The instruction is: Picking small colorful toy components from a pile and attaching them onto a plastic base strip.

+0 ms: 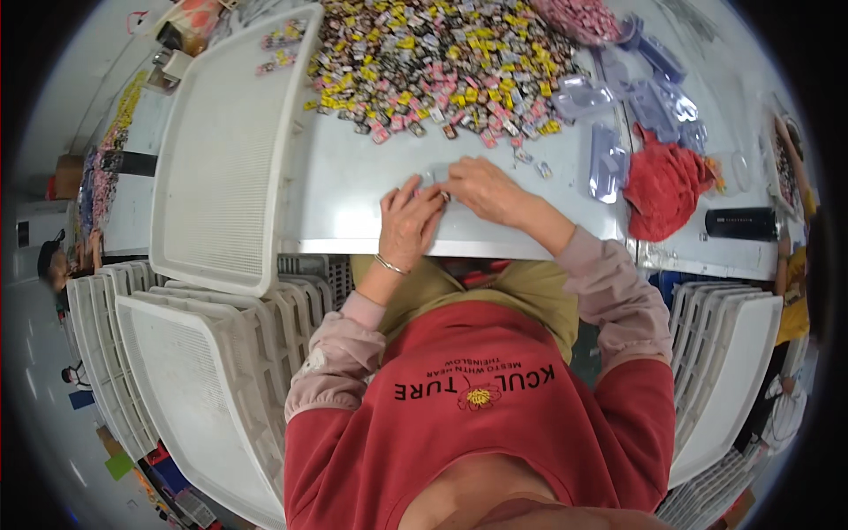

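White-topped work table (340, 208), bare surface glossy, read here with the hands as the clock's centre and 12 pointing away from the wearer. At 12 o'clock lies a broad heap of small tags (442, 66), yellow, pink, black and brown; at 1, a mound of pink pieces (579, 19). Clear bluish plastic boxes (608, 163) lie from 2 to 3, a crumpled red cloth (662, 190) at 3, with a black cylinder (740, 223) beyond it. A white tray (221, 159) stands at 10, holding a few tags at its far end. Tray stacks are noted at 8 and 4; other people show partly at both room edges. Left hand (412, 219): fingers bent, half open, tips close to the right's. Right hand (484, 189): curled, thumb and forefinger drawn together. A small pale piece (430, 180) sits at the meeting fingertips, above the table; partly hidden, so I cannot tell which hand grips it.
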Available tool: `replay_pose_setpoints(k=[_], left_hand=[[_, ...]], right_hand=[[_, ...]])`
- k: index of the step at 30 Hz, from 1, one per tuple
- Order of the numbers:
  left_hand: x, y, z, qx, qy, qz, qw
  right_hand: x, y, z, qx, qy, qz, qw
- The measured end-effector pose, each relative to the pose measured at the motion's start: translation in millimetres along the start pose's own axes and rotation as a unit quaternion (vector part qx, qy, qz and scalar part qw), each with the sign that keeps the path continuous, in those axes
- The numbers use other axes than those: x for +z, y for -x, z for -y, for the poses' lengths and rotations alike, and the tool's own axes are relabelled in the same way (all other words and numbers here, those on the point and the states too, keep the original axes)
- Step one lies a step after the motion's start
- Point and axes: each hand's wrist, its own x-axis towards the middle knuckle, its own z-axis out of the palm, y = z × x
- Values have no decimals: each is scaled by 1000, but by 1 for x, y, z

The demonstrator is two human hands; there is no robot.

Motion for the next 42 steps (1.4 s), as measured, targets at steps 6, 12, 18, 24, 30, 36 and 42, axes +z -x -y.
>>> replay_pose_setpoints(k=[6,12,18,24,30,36,42], left_hand=[[-4,4,-2,3,-12,-20,1000],[-3,2,0,8,3,-24,1000],[-2,1,0,7,15,-18,1000],[-3,1,2,14,-8,-23,1000],[-5,3,-3,6,-46,-25,999],[-5,3,-4,15,-39,-38,998],[-2,1,3,26,-7,-37,999]], right_hand=[[-2,9,-5,42,-5,-10,999],[9,10,0,246,-370,-135,886],[13,15,-5,146,-12,-119,982],[21,11,-4,287,-282,-222,888],[29,9,20,286,-69,-170,941],[18,15,8,189,-197,-139,952],[27,7,11,148,-141,-183,962]])
